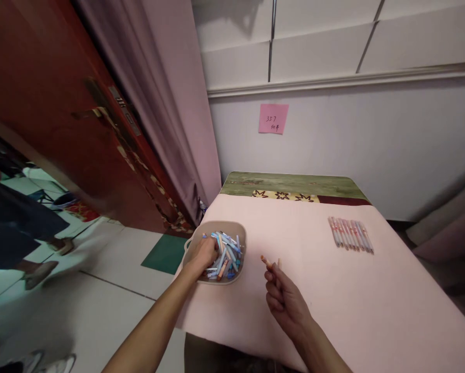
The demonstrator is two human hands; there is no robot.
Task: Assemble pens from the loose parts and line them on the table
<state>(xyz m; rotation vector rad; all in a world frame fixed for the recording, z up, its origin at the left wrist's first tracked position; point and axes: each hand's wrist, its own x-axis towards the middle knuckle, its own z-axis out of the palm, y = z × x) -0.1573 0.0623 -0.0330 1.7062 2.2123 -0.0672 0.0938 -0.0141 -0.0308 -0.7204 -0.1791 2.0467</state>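
My left hand reaches into a beige handled basket at the table's left edge. Its fingers curl down among a heap of loose pen parts, mostly blue, grey, white and orange; whatever they grip is hidden. To the right of the basket, my right hand is raised over the table with the fingers closed. Between thumb and fingers it pinches a short orange pen part, tilted up to the left. A thin pale tip shows just beside the thumb; I cannot tell what it belongs to.
Several pens lie side by side in a row on the pink tablecloth, to the right. A wall with a pink note stands behind the table. On the left are a curtain, a red door and a person's legs.
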